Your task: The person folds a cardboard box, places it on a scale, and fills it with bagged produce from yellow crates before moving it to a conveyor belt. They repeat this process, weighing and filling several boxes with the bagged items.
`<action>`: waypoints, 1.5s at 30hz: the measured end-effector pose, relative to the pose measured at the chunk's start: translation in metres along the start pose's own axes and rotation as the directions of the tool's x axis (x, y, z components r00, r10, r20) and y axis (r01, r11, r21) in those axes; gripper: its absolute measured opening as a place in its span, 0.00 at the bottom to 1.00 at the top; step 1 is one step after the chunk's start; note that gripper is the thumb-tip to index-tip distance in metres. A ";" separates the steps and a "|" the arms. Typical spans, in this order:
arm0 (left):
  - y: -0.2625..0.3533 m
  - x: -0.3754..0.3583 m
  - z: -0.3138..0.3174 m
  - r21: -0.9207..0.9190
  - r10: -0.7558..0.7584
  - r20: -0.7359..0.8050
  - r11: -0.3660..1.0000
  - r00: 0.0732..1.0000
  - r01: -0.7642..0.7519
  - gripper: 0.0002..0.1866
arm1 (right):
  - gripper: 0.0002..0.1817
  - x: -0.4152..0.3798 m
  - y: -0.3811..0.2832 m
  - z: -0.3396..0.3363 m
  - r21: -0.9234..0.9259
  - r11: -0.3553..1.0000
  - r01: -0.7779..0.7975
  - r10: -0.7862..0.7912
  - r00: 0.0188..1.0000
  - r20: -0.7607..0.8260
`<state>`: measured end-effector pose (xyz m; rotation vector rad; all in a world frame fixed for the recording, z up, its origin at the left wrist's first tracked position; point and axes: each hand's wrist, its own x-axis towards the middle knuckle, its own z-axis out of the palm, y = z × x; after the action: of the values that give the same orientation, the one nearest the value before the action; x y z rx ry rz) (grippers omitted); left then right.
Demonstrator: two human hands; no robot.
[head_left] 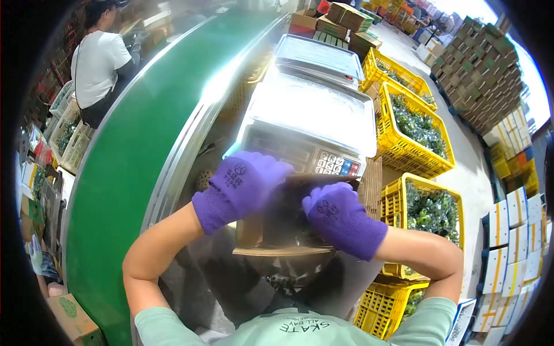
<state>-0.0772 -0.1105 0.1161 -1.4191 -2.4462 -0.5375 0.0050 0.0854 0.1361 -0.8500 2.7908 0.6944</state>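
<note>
Both my hands wear purple gloves. An open cardboard box (248,233) stands between my forearms, in front of my lap, with a dark inside. My left hand (248,179) is at the box's upper left edge, its fingers curled and slightly blurred. Over the right part of the box is my right hand (337,213), its fingers bent inward at the cardboard flap. Whatever lies under the fingers is hidden. Just beyond the box stands a scale with a keypad (334,163) and a shiny metal plate (314,109).
A green conveyor belt (138,121) runs along the left, with a person (101,63) beyond it. Yellow crates of leafy greens (418,124) line the right side. Stacked cartons (479,75) stand farther right. Another gloved hand (36,256) shows at far left.
</note>
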 end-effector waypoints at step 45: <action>-0.026 -0.030 0.001 -0.641 0.346 0.353 0.767 0.869 -0.044 0.36 | 0.45 -0.024 0.022 0.075 0.828 0.551 0.101 0.347 0.875 -0.338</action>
<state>-0.0854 -0.1448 0.0987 -2.2721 -2.5086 -1.1509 0.0123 0.1485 0.0851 -0.6287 3.0189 -0.9761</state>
